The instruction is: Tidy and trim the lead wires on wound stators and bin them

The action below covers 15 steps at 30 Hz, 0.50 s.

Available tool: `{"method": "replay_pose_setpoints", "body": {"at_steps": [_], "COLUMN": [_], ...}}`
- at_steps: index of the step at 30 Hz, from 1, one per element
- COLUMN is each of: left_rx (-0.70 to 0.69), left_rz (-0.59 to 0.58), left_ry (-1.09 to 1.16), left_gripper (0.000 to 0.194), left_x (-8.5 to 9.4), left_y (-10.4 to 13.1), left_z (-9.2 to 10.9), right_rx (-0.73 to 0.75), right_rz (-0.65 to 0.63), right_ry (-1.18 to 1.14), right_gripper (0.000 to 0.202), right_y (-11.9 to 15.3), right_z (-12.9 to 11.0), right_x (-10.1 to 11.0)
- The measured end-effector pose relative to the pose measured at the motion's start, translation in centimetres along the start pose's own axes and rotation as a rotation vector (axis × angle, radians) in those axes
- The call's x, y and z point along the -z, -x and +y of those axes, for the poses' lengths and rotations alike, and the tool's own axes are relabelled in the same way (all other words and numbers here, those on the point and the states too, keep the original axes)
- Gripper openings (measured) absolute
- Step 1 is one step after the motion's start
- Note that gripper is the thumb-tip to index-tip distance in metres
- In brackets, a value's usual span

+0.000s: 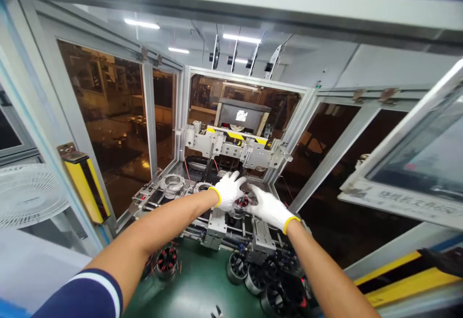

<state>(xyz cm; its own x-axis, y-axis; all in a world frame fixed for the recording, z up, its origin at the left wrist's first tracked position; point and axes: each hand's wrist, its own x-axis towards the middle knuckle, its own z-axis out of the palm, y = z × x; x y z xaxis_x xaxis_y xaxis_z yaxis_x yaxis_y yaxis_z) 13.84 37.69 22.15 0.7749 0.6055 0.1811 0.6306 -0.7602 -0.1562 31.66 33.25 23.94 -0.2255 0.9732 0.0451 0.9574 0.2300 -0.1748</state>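
Note:
My left hand (229, 192), in a white glove with a yellow cuff, reaches over the machine with its fingers spread along the upper left side of a round part with red inside (241, 202). On the other side of that part is my right hand (267, 207), gloved alike, its fingers curved around the right edge. The part sits in a metal fixture between both hands. Two ring-shaped metal holders, one at the far left (172, 185) and one partly behind my left forearm (204, 187), stand in the same row.
On the green surface (191, 270) below are a red-and-black wound part (167, 260) and several dark cylindrical parts (238, 266). A metal frame with yellow-marked plates (235, 136) stands behind. Yellow-black posts (87, 188) flank the opening; a screen (419, 164) hangs right.

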Motion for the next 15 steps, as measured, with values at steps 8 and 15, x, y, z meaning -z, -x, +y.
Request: {"method": "replay_pose_setpoints", "body": {"at_steps": [8, 15], "left_rx": [-0.024, 0.016], "left_rz": [-0.245, -0.221], "left_ry": [-0.022, -0.060], "left_gripper": [0.079, 0.109], "left_x": [-5.0, -5.9], "left_y": [-3.5, -3.0], "left_z": [-1.0, -0.6], "right_rx": [-0.087, 0.062], "right_rz": [-0.091, -0.114], "right_ry": [0.060, 0.192], "right_gripper": [0.110, 0.121], "right_y": [-2.3, -2.7], "right_z": [-0.2, -0.6], "right_x": [-2.6, -5.3]}}
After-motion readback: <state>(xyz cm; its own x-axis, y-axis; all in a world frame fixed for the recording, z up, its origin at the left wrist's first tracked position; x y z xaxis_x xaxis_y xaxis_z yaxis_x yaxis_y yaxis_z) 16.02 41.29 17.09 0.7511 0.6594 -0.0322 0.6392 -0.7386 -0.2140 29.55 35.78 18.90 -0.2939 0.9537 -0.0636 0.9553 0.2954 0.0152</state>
